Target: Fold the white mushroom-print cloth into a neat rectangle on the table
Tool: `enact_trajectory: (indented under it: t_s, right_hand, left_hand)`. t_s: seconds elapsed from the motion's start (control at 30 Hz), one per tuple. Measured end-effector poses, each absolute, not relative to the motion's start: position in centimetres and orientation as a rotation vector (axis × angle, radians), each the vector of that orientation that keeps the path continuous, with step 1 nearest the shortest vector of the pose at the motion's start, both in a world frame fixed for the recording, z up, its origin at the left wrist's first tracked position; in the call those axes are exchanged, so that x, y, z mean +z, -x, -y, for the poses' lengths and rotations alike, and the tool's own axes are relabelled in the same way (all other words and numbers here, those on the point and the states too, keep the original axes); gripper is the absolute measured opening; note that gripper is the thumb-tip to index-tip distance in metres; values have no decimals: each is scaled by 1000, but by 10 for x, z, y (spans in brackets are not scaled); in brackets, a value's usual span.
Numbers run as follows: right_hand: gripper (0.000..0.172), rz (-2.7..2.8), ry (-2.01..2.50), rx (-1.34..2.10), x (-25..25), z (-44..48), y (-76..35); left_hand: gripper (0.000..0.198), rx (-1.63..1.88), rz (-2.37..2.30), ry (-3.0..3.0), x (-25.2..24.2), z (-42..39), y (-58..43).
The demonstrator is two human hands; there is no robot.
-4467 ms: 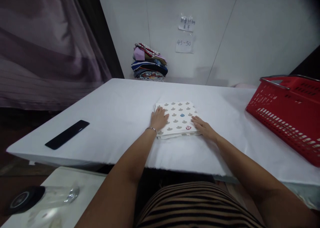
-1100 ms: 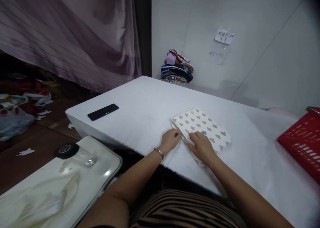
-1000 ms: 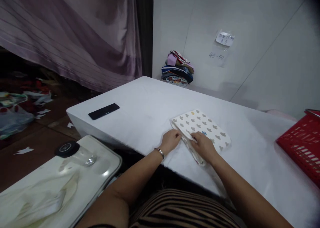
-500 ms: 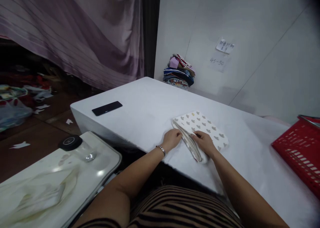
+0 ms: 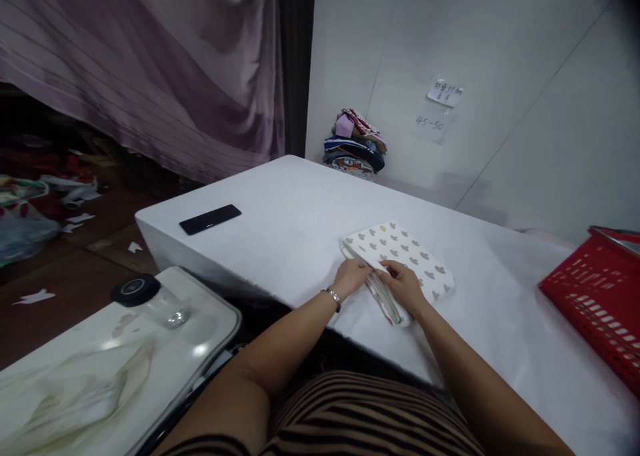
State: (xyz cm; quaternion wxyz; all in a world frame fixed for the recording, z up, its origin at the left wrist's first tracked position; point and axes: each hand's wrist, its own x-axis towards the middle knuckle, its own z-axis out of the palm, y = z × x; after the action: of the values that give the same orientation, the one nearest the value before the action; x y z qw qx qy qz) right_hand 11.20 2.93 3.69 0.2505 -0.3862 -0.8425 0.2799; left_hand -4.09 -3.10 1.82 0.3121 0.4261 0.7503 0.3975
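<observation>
A folded white cloth (image 5: 407, 249) printed with grey shapes lies on the white-covered table (image 5: 280, 223), its layered edge facing me. At that edge my left hand (image 5: 352, 276), with a bracelet at its wrist, is closed with the fingertips pinching the layers. My right hand (image 5: 404, 285) is right beside it, fingers bent onto the cloth's top layer near the same edge. The fingertips of both hands are close together. What lies under the right palm is hidden.
A black phone (image 5: 211, 219) rests on the table's left. At right stands a red plastic basket (image 5: 595, 289). Folded fabrics (image 5: 354, 144) are piled by the wall. A side table (image 5: 200, 329) at lower left bears a clear jar (image 5: 167, 309) with a black lid.
My left hand has moved right, onto the cloth's layered edge and closer to my right hand. My right hand has shifted slightly left. The cloth stays in about the same place.
</observation>
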Motion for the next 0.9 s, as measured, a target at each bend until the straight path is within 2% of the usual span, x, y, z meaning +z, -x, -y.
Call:
enact_trajectory:
  t_s: [0.13, 0.63, 0.9]
  right_hand:
    - [39, 2312, 1070, 745, 38, -26, -111]
    - [40, 2323, 1041, 767, 49, -24, -111]
    - [28, 2459, 905, 603, 48, -24, -113]
  left_hand:
    - [18, 1079, -1964, -1063, 17, 27, 40]
    - [10, 1295, -1680, -692, 28, 28, 22]
    - [9, 1326, -1657, -637, 28, 37, 27]
